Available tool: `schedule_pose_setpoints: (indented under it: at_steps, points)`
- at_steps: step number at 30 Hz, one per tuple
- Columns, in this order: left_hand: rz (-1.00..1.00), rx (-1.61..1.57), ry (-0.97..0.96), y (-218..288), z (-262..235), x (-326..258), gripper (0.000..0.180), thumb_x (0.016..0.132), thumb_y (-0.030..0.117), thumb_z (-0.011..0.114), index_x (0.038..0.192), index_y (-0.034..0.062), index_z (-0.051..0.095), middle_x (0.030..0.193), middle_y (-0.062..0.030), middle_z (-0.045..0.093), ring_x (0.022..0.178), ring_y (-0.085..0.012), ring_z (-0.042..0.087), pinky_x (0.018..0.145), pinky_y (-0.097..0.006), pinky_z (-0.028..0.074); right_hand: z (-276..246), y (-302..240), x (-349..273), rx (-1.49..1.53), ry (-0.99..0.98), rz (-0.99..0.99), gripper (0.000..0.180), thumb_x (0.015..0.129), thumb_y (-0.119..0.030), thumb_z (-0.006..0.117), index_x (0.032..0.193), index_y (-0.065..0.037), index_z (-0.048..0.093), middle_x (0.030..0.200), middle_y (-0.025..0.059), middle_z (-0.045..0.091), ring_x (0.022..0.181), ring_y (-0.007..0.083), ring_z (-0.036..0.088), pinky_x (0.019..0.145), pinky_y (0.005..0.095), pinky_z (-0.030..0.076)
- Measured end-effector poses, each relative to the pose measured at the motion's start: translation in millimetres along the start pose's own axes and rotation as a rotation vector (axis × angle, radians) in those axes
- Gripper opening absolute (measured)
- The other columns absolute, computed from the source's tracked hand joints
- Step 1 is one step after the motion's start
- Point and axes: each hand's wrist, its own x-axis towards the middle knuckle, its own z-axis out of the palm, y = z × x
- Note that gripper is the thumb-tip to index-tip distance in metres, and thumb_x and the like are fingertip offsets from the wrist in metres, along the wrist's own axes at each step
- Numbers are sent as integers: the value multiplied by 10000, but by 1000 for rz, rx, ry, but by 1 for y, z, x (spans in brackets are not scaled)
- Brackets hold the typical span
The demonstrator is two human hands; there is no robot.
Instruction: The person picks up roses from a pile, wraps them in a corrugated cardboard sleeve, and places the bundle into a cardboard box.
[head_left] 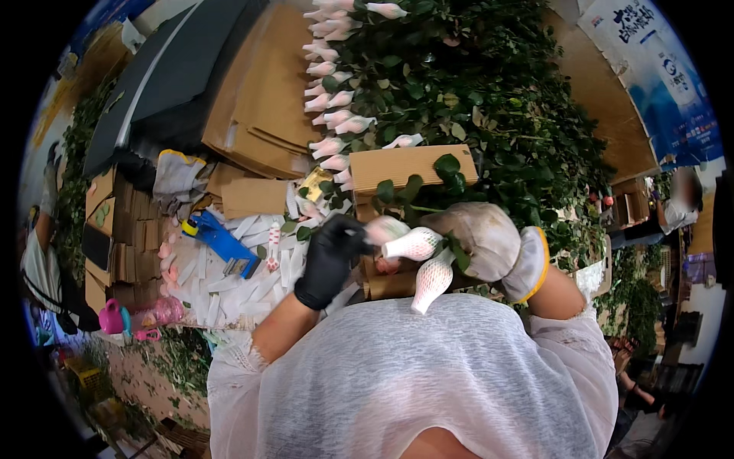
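My right hand (482, 241), in a greyish-white work glove with a yellow-edged cuff, closes round the leafy stems of several roses. Their heads wear white foam nets: one rose bud (414, 244) points left, and another netted bud (433, 284) hangs toward my chest. A third pinkish bud (387, 229), slightly blurred, lies against the fingertips of my left hand (330, 260). That hand wears a black glove, its fingers curled and pinched at the bud's end; the exact grip is partly hidden. Beneath the roses is a cardboard piece (386, 286).
White net sleeves (222, 287) and a blue tool (223, 241) cover the table at left. A cardboard box (413, 167) stands ahead, beside a large heap of leafy roses (459, 84). Cardboard sheets (267, 92) lean behind. A pink bottle (164, 310) stands at the left edge.
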Motion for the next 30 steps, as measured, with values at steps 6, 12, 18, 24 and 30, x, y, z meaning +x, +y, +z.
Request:
schedule_pose_setpoints:
  at_steps: [6,12,18,24,30]
  points:
    - [680,1248,342,-3,-57,22,384,826,187,732,1144,28,586,1005,-158,623,834,-312,635,727,-339,498,-4,-1,3,56,-8,41,397,689,-87,664,1084,-47,656,919,138,696,825,321,670,705,394,533]
    - [289,339,-186,46,20,-12,386,763,71,756,1122,6,629,894,-113,651,762,-197,631,686,-299,492,5,4,9,-84,-56,-57,449,679,-99,669,1123,-40,629,948,151,680,861,331,660,734,410,528]
    - [420,1045,39,116,-38,-31,294,780,168,749,997,-20,686,731,-117,662,600,-221,633,592,-297,509,-13,3,11,-2,81,84,329,718,-130,672,1044,-84,674,855,129,683,776,322,662,692,403,529]
    - [183,698,-483,81,26,-19,158,805,141,715,860,4,658,717,-116,635,606,-249,623,563,-353,469,0,-7,26,-189,63,50,417,685,-103,642,1100,-59,647,951,146,681,875,340,646,772,416,510]
    - [206,692,-551,85,-39,-31,197,864,85,629,687,10,671,543,-103,568,479,-235,580,482,-347,432,-29,1,28,-244,-22,21,407,658,-130,659,1057,-50,648,873,146,676,805,363,641,713,422,508]
